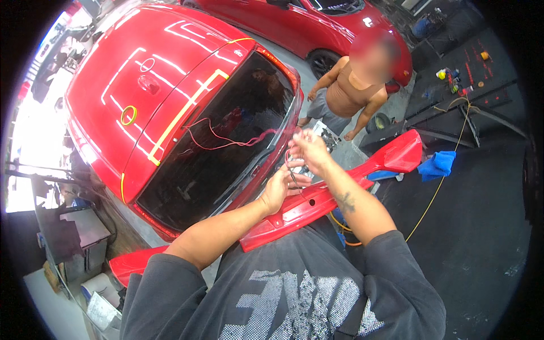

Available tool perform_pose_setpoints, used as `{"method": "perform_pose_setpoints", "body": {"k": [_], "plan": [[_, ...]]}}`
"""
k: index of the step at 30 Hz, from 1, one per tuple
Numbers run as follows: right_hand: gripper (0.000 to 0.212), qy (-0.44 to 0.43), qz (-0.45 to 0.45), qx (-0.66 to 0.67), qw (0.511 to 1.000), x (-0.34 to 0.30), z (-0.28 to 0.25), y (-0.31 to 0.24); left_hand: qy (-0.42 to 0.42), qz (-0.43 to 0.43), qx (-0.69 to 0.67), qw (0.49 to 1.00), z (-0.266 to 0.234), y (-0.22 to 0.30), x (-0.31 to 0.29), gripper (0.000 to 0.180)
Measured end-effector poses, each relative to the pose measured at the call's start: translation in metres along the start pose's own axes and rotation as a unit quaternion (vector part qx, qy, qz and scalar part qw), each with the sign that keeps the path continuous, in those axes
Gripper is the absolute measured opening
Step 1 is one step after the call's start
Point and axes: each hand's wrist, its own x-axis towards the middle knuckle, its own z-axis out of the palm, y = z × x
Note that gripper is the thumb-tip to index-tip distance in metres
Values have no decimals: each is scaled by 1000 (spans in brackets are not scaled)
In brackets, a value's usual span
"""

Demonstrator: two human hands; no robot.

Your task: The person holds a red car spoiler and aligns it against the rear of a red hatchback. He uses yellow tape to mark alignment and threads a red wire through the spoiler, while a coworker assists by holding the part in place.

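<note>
My right hand (310, 148) is closed in a pinch on a thin red wire (221, 144), which trails left over the dark rear window (209, 153) to the roof edge of a red car. Just below it, my left hand (277, 190) has its fingers curled round a dark wire (294, 180) that runs down toward a red spoiler (306, 211). That spoiler lies across in front of my body, with a small dark hole in its face. The exact wire ends between my fingers are too small to make out.
Yellow tape (181, 122) marks the roof's rear edge, and a tape roll (129, 115) rests on the roof (175, 62). Another person (354, 93) stands beyond the car's right rear corner. A blue cloth (436, 165) and a yellow hose (439, 187) are at right.
</note>
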Motion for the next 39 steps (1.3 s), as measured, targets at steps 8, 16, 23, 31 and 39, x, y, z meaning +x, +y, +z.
{"method": "perform_pose_setpoints", "body": {"k": [8,16,23,31,39], "plan": [[58,111,-18,-271,956,-2,21,29,125,-10,-40,991,-30,-6,1,31],[42,-190,-171,-477,841,2,-1,24,135,-6,-30,990,-34,2,-2,25],[39,-212,-76,-388,893,8,-68,-4,139,0,-30,990,-41,-4,-3,28],[46,-116,198,-121,966,-25,18,-7,184,1,41,982,-28,0,-4,30],[40,-61,174,-83,979,-37,27,4,201,-3,130,971,-30,-19,0,31]]}}
